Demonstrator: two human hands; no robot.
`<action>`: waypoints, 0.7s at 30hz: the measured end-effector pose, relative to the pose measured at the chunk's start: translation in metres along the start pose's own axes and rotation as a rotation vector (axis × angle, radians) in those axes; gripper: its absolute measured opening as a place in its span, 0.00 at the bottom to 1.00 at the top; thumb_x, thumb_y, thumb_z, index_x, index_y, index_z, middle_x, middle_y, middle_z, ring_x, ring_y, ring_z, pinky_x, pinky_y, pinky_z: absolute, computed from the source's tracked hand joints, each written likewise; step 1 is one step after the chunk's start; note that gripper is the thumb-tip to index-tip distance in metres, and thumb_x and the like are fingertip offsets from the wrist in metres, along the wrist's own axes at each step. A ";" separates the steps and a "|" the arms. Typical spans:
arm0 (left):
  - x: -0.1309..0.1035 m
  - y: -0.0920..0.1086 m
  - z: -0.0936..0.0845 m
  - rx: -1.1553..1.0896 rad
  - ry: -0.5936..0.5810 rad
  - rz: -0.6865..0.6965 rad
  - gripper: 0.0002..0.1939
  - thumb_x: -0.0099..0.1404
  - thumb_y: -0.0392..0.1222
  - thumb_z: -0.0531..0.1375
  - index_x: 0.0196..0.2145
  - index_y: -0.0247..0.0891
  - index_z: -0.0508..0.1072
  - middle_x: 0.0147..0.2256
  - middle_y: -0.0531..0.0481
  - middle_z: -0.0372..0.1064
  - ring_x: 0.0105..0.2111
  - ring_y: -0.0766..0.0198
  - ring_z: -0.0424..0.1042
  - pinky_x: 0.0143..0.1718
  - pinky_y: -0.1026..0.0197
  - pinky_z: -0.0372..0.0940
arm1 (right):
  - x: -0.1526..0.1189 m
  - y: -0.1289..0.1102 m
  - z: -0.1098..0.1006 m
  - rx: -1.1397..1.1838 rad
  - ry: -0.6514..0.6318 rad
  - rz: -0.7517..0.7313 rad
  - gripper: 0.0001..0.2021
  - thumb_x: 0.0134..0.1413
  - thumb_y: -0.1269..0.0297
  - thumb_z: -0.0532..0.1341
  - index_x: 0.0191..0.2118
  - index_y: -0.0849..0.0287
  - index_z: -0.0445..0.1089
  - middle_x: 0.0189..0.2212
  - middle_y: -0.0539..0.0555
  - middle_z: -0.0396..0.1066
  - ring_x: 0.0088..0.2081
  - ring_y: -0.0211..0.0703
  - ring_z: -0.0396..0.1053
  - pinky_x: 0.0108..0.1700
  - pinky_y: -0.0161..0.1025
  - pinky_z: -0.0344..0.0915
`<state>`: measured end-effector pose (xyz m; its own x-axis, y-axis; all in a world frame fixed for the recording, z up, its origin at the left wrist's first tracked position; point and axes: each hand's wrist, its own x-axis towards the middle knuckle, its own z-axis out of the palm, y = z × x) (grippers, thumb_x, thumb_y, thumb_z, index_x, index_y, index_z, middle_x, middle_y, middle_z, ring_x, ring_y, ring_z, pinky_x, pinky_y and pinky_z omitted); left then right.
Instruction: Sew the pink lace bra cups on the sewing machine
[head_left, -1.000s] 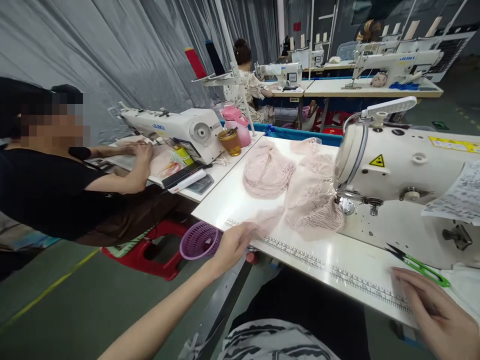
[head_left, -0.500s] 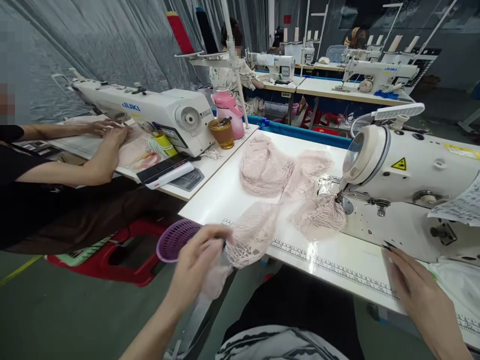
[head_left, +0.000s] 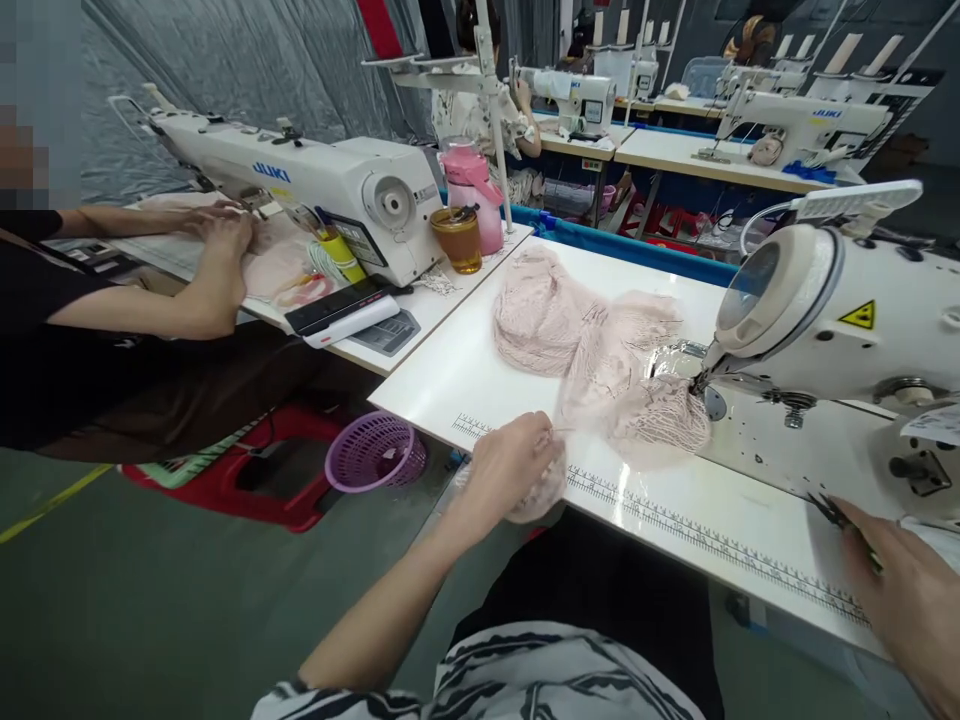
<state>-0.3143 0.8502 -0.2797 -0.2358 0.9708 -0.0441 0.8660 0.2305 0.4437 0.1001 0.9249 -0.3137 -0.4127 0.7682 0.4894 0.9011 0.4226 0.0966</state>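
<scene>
My left hand (head_left: 514, 465) is at the table's front edge, fingers pinched on a pale pink lace piece (head_left: 544, 495) that hangs partly over the edge. Beyond it, more pink lace (head_left: 544, 315) is spread on the white table (head_left: 442, 390). One end of this lace (head_left: 664, 415) lies under the needle area of my sewing machine (head_left: 795, 310). On the right, my right hand (head_left: 904, 575) is closed around small dark thread snips (head_left: 836, 510), blades pointing left toward the machine bed. Whether the held piece joins the other lace cannot be made out.
A printed ruler strip (head_left: 675, 525) runs along the front edge. Below the left corner stands a purple basket (head_left: 375, 455) beside a red stool (head_left: 292, 490). A co-worker's arms (head_left: 180, 290) work at the neighbouring machine (head_left: 300, 180). A glass of tea (head_left: 457, 240) stands near a pink flask (head_left: 472, 195).
My left hand has moved right and closer to the lace on the table. My right hand now has the snips gripped, where before they showed at its fingertips. The view has shifted slightly.
</scene>
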 end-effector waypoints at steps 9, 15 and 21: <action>-0.079 -0.014 0.021 -0.860 -0.281 -0.159 0.05 0.61 0.34 0.52 0.36 0.40 0.62 0.28 0.57 0.59 0.24 0.69 0.56 0.26 0.66 0.52 | 0.039 -0.150 -0.029 0.850 -0.329 -0.175 0.20 0.68 0.66 0.49 0.63 0.55 0.59 0.36 0.55 0.70 0.32 0.38 0.69 0.31 0.33 0.67; -0.082 -0.016 0.032 -0.998 -0.347 -0.203 0.11 0.67 0.48 0.56 0.31 0.38 0.65 0.26 0.56 0.56 0.24 0.70 0.53 0.26 0.65 0.50 | 0.052 -0.216 -0.022 0.550 -0.113 -0.577 0.14 0.63 0.75 0.56 0.53 0.65 0.66 0.29 0.49 0.68 0.26 0.33 0.62 0.26 0.32 0.55; -0.077 -0.018 0.034 -1.065 -0.374 -0.232 0.12 0.64 0.46 0.59 0.27 0.36 0.67 0.25 0.56 0.59 0.27 0.68 0.58 0.30 0.65 0.54 | 0.066 -0.226 -0.028 0.330 -0.073 -0.711 0.07 0.62 0.78 0.56 0.42 0.65 0.70 0.22 0.45 0.60 0.23 0.32 0.58 0.25 0.34 0.50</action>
<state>-0.2971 0.7738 -0.3146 -0.0409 0.9125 -0.4070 -0.0343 0.4059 0.9133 -0.1271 0.8670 -0.2790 -0.8935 0.2845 0.3474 0.3359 0.9369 0.0968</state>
